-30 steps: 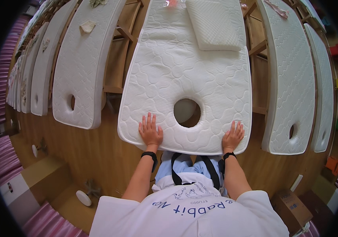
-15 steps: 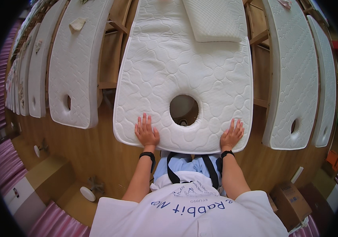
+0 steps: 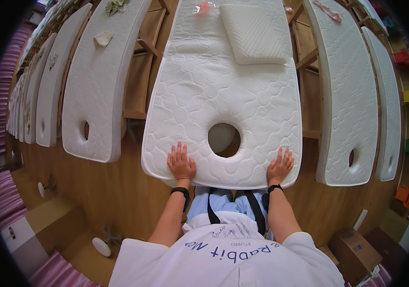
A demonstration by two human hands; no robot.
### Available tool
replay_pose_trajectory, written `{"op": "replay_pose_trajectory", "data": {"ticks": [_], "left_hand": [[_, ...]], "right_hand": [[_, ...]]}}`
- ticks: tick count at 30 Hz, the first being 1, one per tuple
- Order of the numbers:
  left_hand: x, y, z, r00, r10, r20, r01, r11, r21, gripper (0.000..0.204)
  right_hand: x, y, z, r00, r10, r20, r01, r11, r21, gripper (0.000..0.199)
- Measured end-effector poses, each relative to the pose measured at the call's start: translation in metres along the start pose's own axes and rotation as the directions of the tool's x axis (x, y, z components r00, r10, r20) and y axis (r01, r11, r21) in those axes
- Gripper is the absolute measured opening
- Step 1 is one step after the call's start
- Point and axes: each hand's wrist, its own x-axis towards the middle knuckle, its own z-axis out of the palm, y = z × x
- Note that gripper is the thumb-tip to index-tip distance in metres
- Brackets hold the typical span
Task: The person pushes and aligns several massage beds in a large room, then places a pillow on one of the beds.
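Observation:
Right in front of me lies a white quilted massage bed pad [image 3: 223, 95] with a round face hole near its close end. My left hand [image 3: 181, 163] rests flat on the pad, left of the hole, its fingers stretched out. On the right side my right hand [image 3: 280, 166] also lies flat near the corner, fingers spread. Neither hand grips anything. Through the hole part of a pale round object [image 3: 222, 136] and the wood floor show. Farther up, a white textured pillow [image 3: 254, 33] lies on the pad, and a clear packet with something orange-pink [image 3: 204, 7] sits beside it.
More white beds with face holes stand at the left [image 3: 96, 86] and right [image 3: 345, 95], some with small cloths on them. Wheeled stools [image 3: 102, 247] stand behind me at left. A cardboard box [image 3: 355, 253] is at lower right, and coloured bins [image 3: 404, 195] line the right wall.
My view has shifted a little, bringing more of the pad's far end and the packet into sight. Both hands stay flat on the pad. A pale round object now shows through the hole.

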Motion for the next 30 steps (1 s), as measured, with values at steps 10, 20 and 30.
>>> {"op": "replay_pose_trajectory", "data": {"ticks": [10, 20, 30], "left_hand": [[0.018, -0.057, -0.038, 1.000, -0.006, 0.007, 0.006, 0.998, -0.066, 0.051], [-0.027, -0.140, -0.003, 0.279, -0.407, 0.870, 0.555, -0.670, -0.492, 0.064], [0.002, -0.118, -0.018, 0.059, -0.431, 0.900, 0.337, -0.840, -0.424, 0.060]], "right_hand": [[0.001, 0.056, -0.048, 0.998, 0.046, -0.047, -0.037, 0.983, 0.180, 0.031], [-0.106, 0.145, 0.026, 0.304, 0.168, 0.938, -0.753, -0.561, 0.344, 0.076], [-0.038, 0.077, -0.038, 0.428, 0.103, 0.898, -0.490, -0.808, 0.326, 0.065]]}}
